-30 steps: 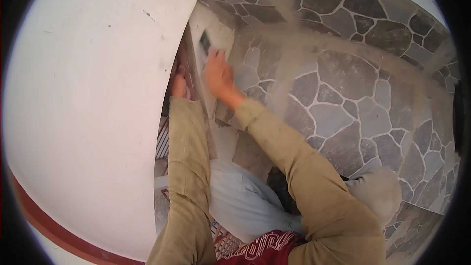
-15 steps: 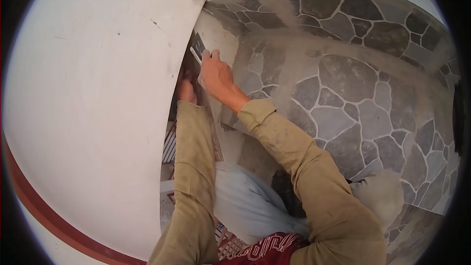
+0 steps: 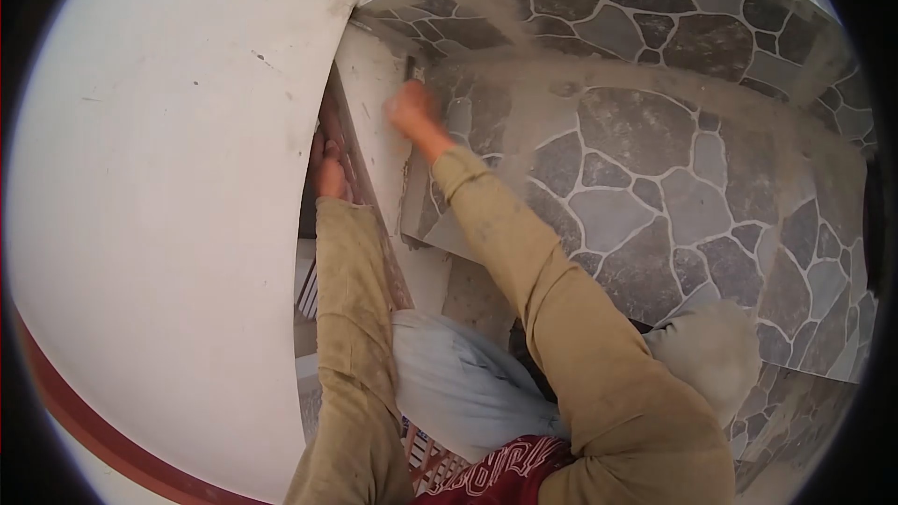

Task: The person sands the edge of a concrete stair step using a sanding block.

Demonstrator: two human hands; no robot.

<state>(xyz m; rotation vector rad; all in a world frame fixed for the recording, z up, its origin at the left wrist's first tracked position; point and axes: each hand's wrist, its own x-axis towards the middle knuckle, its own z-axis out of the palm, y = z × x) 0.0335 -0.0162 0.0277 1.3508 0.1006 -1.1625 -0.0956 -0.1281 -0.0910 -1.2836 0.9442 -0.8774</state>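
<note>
Jutting forward from the right hand (image 3: 412,110) is a dark tool (image 3: 410,67)

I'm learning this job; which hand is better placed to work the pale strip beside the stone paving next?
Probably the right hand: it holds a dark tool by the pale strip; the left hand sits beside the white wall.

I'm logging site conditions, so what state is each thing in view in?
Left hand: beside the brown strip, grip unclear
Right hand: closed on the tool, blurred
Tool: held, mostly hidden
Brown strip: partly covered by the left arm
Wall: dark-specked
Stonework: laid, pale-jointed, dusty in patches
Sleeves: creased, down to the wrists
</note>
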